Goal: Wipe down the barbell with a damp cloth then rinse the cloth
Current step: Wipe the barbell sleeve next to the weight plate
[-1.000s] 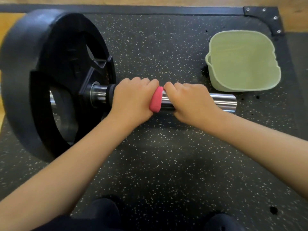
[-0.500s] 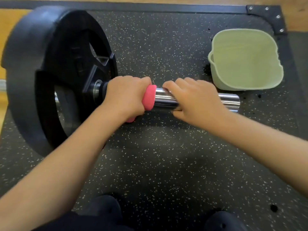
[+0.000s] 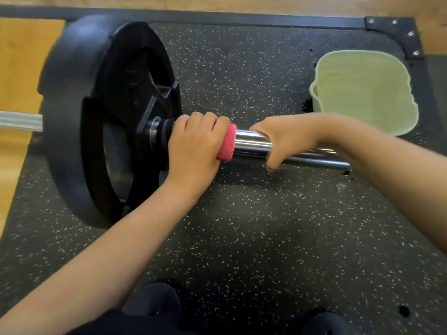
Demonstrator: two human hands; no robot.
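Both hands are on the chrome sleeve of the barbell (image 3: 251,143), which lies across a black speckled rubber mat (image 3: 242,226). Her or his left hand (image 3: 196,146) is clenched around a pink cloth (image 3: 227,142) wrapped about the sleeve, just beside the dark collar next to the big black weight plate (image 3: 96,122); only the cloth's right edge shows, peeking out as a pink band past the knuckles. On the other side of that band the right hand (image 3: 287,139) curls over the bare metal, fingers draped over the top and thumb hanging down in front, grasping the sleeve loosely. A short shiny stretch of steel sits between the two hands, and the sleeve's end juts out to the right under the right forearm. Beyond the bar, near the mat's far right corner, a pale green tub (image 3: 362,93) stands well apart from the cloth. The thinner shaft of the bar runs off to the left of the plate, over a wooden floor (image 3: 21,68). The person's dark shoes show at the bottom edge.
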